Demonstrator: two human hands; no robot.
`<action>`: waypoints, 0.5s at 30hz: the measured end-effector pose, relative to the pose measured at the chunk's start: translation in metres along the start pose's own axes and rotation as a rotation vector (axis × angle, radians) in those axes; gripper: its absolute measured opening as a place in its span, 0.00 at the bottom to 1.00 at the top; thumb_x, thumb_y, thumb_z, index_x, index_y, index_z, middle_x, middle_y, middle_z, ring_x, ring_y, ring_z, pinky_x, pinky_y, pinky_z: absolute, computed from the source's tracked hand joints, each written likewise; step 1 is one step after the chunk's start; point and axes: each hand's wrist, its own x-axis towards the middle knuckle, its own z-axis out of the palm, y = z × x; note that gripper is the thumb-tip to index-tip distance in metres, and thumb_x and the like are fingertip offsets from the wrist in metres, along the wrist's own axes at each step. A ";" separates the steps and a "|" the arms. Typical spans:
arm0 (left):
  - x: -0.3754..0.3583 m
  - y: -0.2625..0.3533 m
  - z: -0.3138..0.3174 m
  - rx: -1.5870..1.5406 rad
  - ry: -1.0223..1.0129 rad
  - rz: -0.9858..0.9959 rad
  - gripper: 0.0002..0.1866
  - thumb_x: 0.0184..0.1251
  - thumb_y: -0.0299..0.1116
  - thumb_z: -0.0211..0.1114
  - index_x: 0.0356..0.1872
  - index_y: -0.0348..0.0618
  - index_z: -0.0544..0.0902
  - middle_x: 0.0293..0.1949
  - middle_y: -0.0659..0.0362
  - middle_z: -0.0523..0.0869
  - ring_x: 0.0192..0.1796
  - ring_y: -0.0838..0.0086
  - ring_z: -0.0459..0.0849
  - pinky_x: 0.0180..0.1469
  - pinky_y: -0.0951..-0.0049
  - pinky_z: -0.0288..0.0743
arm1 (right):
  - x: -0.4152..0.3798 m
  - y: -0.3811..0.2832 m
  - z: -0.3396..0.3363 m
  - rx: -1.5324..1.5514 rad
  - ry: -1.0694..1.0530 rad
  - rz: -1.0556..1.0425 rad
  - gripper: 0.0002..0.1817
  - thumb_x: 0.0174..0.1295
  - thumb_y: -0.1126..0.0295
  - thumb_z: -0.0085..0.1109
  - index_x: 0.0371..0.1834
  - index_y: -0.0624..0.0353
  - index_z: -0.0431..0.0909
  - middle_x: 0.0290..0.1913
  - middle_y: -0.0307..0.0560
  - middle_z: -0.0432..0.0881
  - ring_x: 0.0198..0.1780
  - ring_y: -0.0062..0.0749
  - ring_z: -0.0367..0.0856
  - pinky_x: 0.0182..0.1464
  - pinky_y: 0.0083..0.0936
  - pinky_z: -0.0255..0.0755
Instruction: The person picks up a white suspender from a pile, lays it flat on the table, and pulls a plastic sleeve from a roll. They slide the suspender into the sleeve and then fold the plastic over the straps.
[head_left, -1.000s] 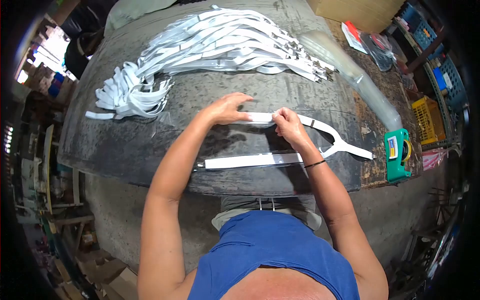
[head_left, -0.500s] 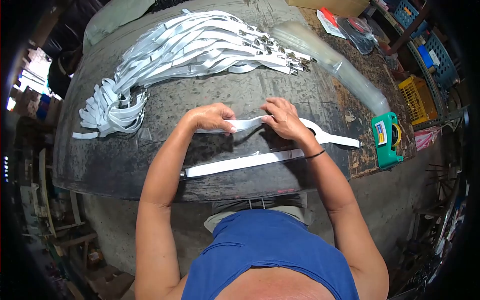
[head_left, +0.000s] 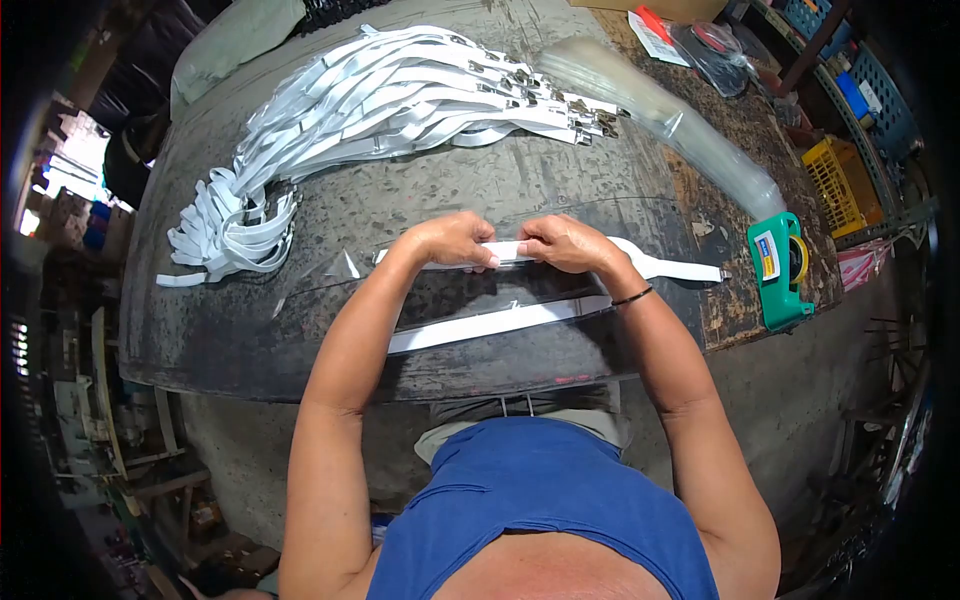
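Note:
Both hands pinch one white strap [head_left: 512, 251] above the dark table, their fingertips close together near its middle. My left hand [head_left: 458, 242] is closed on the strap from the left, and my right hand [head_left: 562, 243] is closed on it from the right. On the right, the strap widens into a loop and runs to a metal end beside a green tape dispenser [head_left: 780, 270]. Nearer my body, another white strap [head_left: 480, 327] lies flat, its right end partly behind my right wrist. The undersides of both hands' fingers are hidden.
A large pile of white straps [head_left: 390, 95] with metal clips lies at the back left, with a bundled end [head_left: 232, 225] beside it. Clear plastic sleeves [head_left: 690, 130] stretch across the back right. A yellow crate [head_left: 832, 185] stands beyond the table's right edge [head_left: 815, 240].
My hands have come closer together on the strap, which now looks flat and straight between them. The view has shifted slightly, and a clear plastic piece shows left of my left hand.

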 end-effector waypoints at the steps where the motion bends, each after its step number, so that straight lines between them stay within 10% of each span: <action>1: 0.002 -0.001 0.001 -0.009 -0.007 0.016 0.12 0.61 0.39 0.72 0.33 0.38 0.85 0.27 0.62 0.87 0.32 0.78 0.82 0.38 0.72 0.73 | -0.004 0.003 -0.001 -0.114 0.049 -0.015 0.14 0.65 0.60 0.58 0.43 0.58 0.83 0.34 0.53 0.85 0.40 0.45 0.84 0.44 0.38 0.74; 15: 0.020 0.008 0.011 -0.052 -0.038 0.023 0.12 0.61 0.38 0.73 0.35 0.39 0.85 0.29 0.63 0.87 0.35 0.77 0.81 0.41 0.71 0.72 | -0.031 0.021 -0.026 -0.118 0.006 0.085 0.14 0.62 0.62 0.61 0.43 0.60 0.83 0.37 0.55 0.86 0.42 0.49 0.84 0.45 0.39 0.74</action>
